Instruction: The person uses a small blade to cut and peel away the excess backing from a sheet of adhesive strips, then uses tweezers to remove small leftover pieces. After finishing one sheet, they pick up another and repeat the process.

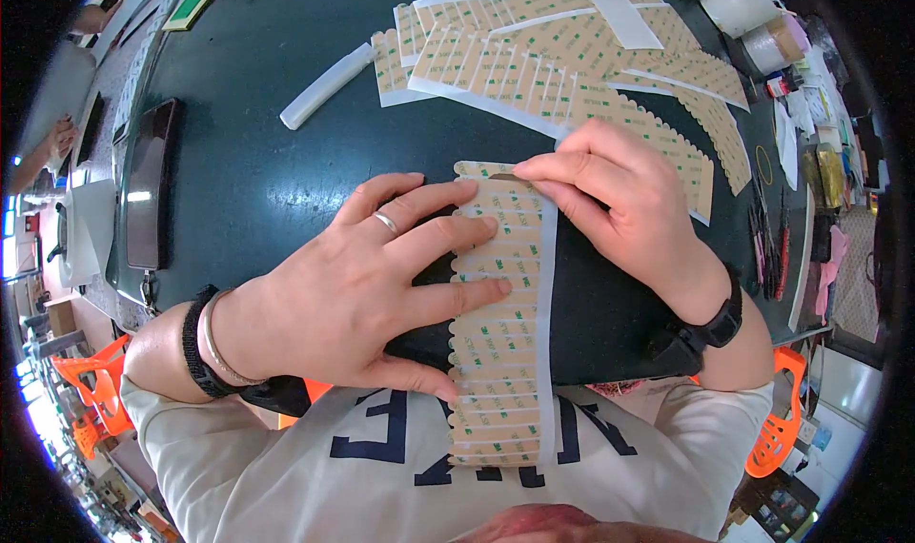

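Left hand (381, 286) lies flat, fingers spread, on the tape strip (500, 324) — right hand (620, 200) pinches its top edge.

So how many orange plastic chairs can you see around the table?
2, maybe more hidden. One orange plastic chair stands at lower left beside the left hand; the other stands at lower right, under the dark green table edge.

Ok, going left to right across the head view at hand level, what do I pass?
Black phone → left hand pressing the tan strip of adhesive tabs → right hand pinching the strip's top → tools at the table's right edge.
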A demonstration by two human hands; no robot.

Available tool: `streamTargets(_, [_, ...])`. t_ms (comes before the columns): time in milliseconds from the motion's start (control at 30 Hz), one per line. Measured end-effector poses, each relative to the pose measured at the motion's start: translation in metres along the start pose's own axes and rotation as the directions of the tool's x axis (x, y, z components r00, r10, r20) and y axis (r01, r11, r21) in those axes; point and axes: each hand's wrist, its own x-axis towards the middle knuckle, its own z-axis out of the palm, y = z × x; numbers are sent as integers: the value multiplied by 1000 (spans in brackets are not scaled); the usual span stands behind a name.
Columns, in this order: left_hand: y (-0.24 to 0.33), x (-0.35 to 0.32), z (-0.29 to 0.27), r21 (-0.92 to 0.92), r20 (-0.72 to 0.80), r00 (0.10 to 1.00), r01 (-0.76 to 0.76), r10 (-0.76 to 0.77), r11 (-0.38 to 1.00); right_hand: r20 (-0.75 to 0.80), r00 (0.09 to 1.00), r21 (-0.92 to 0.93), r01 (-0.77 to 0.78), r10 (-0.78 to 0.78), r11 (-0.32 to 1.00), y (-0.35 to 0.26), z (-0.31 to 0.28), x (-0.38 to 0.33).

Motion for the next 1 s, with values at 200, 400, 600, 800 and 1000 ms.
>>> streamTargets(200, [0, -1, 1, 0, -2, 1000, 4, -4, 1000, 1, 1000, 8, -5, 5, 1000, -1, 0, 0])
streamTargets(400, [0, 0, 0, -3, 5, 1000, 5, -5, 1000, 10, 1000, -11, -6, 6, 1000, -2, -1, 1])
streamTargets(600, [1, 0, 1, 6, 1, 1000, 7, -7, 1000, 13, 1000, -40, 4, -3, 999, -3, -4, 1])
streamTargets(800, [2, 0, 1, 14, -4, 1000, 9, -9, 1000, 15, 1000, -66, 24, -24, 998, -3, -8, 1])
streamTargets(1000, [1, 0, 1, 15, -12, 1000, 8, -8, 1000, 23, 1000, -82, 8, -6, 997, -4, -13, 1])
